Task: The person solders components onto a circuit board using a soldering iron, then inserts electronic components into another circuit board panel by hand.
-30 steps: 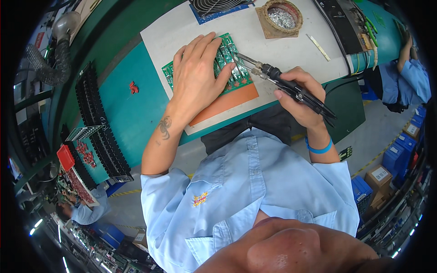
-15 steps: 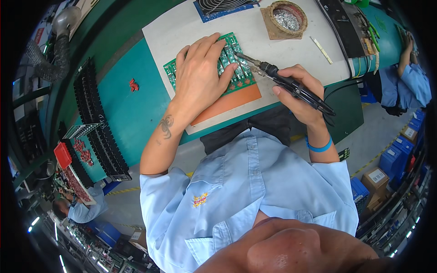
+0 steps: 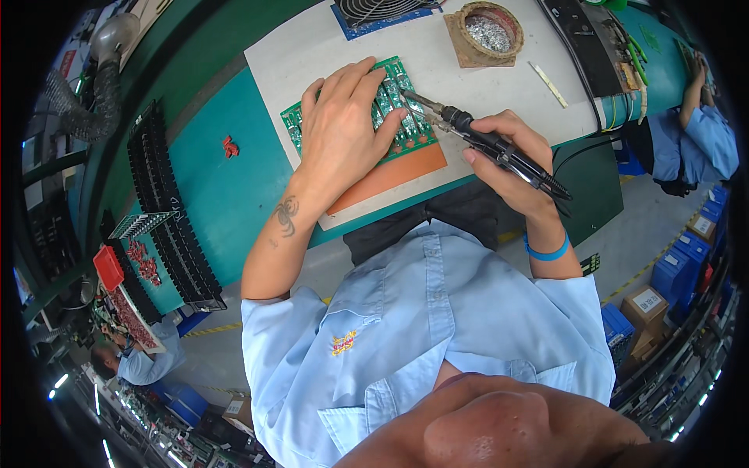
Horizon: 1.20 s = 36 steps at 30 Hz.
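A: Where is the green circuit board [image 3: 406, 117] lying?

B: Flat on a white mat [image 3: 312, 58] on the tabletop [image 3: 226, 195], with an orange pad [image 3: 394, 175] under its near edge. It sits right in front of the person, between the two hands.

A: And the left hand [image 3: 343, 125]?

B: It lies palm down across the board, fingers spread and pressing on the components. That grip is open and flat; it clasps nothing, it only bears on the board.

A: The right hand [image 3: 507, 160]?

B: Its grip is closed around the black handle of a soldering iron [image 3: 476, 140], held like a pen. The metal tip slants down to the left and meets the board just beside the left fingertips. The cord runs off behind the wrist, which carries a blue band [image 3: 546, 251].

A: What else is about?

B: A round holder of metal tip-cleaning wool [image 3: 489, 31] at the far edge of the mat, well apart from the board. A small fan grille [image 3: 374, 9] is next to it. Black component racks [image 3: 168, 210] stand to the left on the teal surface, near a small red part [image 3: 229, 146]. Another person in a blue sleeve [image 3: 694, 144] works at the far right.
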Tool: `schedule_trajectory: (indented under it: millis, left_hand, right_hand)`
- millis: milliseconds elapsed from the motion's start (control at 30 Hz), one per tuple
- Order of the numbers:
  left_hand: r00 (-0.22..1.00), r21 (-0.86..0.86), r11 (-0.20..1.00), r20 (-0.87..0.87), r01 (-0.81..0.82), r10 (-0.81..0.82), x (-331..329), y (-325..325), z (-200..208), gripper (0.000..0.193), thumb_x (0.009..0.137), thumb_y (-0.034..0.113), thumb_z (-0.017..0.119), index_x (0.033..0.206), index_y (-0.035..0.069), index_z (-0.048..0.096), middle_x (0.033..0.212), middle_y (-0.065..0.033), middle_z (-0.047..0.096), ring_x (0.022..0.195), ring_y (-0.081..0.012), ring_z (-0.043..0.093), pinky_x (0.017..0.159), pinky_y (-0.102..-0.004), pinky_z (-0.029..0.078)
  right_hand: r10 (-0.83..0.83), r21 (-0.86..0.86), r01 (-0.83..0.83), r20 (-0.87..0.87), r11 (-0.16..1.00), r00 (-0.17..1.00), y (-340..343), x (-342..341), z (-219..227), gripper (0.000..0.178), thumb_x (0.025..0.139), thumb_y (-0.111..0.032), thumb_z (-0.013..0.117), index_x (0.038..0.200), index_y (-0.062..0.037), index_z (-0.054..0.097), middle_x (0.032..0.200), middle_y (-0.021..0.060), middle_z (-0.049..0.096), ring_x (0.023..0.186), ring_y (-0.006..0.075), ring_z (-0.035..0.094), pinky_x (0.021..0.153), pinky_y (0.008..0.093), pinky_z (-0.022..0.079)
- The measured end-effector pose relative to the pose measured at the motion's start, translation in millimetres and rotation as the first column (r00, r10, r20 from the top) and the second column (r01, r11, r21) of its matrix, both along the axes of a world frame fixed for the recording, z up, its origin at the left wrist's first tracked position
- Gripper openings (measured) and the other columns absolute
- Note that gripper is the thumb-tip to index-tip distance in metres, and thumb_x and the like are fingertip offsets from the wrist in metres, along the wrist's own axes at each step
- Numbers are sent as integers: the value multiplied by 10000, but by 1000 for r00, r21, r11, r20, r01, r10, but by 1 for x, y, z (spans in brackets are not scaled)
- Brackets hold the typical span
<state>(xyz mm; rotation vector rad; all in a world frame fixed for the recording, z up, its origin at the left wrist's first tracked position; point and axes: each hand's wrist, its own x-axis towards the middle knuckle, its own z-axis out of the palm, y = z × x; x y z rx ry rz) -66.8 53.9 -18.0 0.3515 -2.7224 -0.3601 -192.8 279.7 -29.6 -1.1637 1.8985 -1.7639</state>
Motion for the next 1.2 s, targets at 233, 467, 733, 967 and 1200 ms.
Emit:
schedule_trajectory:
  millis: [233,467,733,967,1200]
  left_hand:
    - [1000,36,999,19,2,-3,-1,-2,-3,483,868,279,827,1250,3,723,1404,-137,678,1279,-302,637,1136,-498,404]
    - [998,-21,999,31,-45,46,5,-2,0,502,872,319,823,1260,16,722,1408,-142,670,1308,-309,617,1145,-523,393]
    - [995,23,999,93,-24,22,11,-12,7,497,874,291,828,1278,24,717,1383,-133,684,1277,-311,637,1123,-515,431]
    - [994,39,999,105,-26,22,10,-13,6,492,871,269,833,1281,24,716,1373,-130,691,1257,-306,650,1102,-496,457]
    - [993,48,999,117,-25,19,9,-16,6,499,870,286,834,1281,28,719,1365,-117,692,1238,-304,650,1086,-481,469]
  right_hand:
    - [-22,-77,20,-23,997,999,4,2,1,365,759,41,817,1114,1,739,955,94,732,765,175,618,719,270,505]
    - [10,-120,-15,-39,993,999,4,3,6,378,756,44,819,1121,0,733,949,101,732,753,172,610,711,270,500]
    - [51,-21,-51,-16,998,999,-2,4,-3,368,776,52,807,1131,6,722,960,115,720,802,188,606,738,289,473]
    - [69,-8,-69,-39,998,997,-7,3,-6,362,784,56,798,1135,8,725,987,119,726,819,189,605,748,293,467]
    - [76,24,-75,-30,997,997,-7,4,0,370,779,54,804,1138,6,726,989,116,731,818,185,607,741,291,471]
